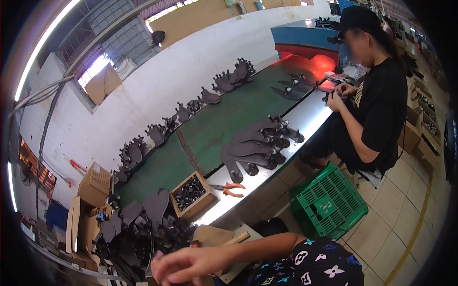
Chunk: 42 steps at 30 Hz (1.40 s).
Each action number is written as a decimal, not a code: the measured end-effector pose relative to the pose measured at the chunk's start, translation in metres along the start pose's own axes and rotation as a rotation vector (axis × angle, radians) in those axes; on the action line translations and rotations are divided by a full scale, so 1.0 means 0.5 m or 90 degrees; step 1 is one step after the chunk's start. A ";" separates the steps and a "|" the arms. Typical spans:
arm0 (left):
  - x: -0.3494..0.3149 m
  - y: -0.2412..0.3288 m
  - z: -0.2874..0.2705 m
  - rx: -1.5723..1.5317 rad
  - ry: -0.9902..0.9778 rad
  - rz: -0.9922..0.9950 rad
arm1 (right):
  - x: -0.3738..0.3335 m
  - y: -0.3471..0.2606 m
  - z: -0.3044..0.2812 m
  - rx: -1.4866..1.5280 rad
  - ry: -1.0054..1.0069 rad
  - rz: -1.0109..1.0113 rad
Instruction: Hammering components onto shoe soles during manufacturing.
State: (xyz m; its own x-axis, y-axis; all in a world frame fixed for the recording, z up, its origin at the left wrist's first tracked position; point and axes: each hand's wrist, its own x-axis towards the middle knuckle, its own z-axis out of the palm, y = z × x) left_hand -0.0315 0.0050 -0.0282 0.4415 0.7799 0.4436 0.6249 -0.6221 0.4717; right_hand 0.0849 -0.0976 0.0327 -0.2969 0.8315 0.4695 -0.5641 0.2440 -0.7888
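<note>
Dark pieces [250, 148], pliers [233, 185] on bench [205, 143]

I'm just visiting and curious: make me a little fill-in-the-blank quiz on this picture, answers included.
1. The pliers have handles coloured ____.
2. The plastic crate is coloured ____.
3. The co-worker wears a cap coloured ____.
4. In the picture, the person's own hand and the pile of dark pieces lie to the ____ of the crate.

Missing words: orange; green; black; left.

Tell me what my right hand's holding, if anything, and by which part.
It cannot be told: the right hand is blurred, its fingertips unclear.
</note>
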 end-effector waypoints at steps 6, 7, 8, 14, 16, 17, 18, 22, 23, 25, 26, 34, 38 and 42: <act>-0.152 -0.030 -0.195 -0.521 0.224 0.013 | -0.128 0.243 -0.087 -1.251 0.269 0.134; -0.174 -0.082 -0.167 -0.592 0.201 -0.013 | -0.188 0.275 -0.133 -1.201 0.180 0.232; -0.186 -0.090 -0.153 -0.719 0.141 -0.092 | -0.247 0.306 -0.159 -1.176 0.247 0.120; -0.149 -0.073 0.038 -0.180 -0.033 -0.160 | -0.395 0.155 -0.118 -1.033 0.548 0.421; -0.147 -0.108 0.106 0.086 -0.062 -0.089 | -0.443 0.157 -0.092 -0.920 0.616 0.324; -0.133 -0.094 0.098 0.080 -0.056 -0.093 | -0.460 0.147 -0.082 -0.808 0.697 0.226; -0.112 -0.071 0.074 0.099 -0.006 -0.042 | -0.469 0.136 -0.063 -0.757 0.742 0.230; 0.055 -0.040 0.077 -0.040 0.045 0.234 | -0.470 0.166 0.008 -0.361 0.910 0.169; 0.127 -0.034 0.117 -0.019 -0.009 0.298 | -0.471 0.174 0.014 -0.336 0.938 0.160; 0.245 -0.065 0.215 0.026 -0.048 0.312 | -0.446 0.180 0.004 -0.276 0.920 0.143; 0.294 -0.076 0.259 0.034 -0.080 0.340 | -0.436 0.179 -0.006 -0.227 0.910 0.125; 0.423 -0.122 0.377 -0.056 -0.294 0.365 | -0.401 0.160 -0.045 -0.248 0.863 0.091; 0.428 -0.125 0.393 -0.002 -0.266 0.471 | -0.387 0.154 -0.057 -0.231 0.837 0.088; 0.439 -0.122 0.399 0.388 -0.256 0.754 | -0.359 0.159 -0.067 -0.196 0.819 0.072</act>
State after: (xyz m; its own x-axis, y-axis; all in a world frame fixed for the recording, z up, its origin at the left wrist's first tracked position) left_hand 0.1555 0.2280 -0.1118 0.9872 -0.1530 0.0451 -0.1136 -0.8726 -0.4750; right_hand 0.1189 -0.2109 -0.1277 0.7021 0.6897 -0.1775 -0.3372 0.1024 -0.9358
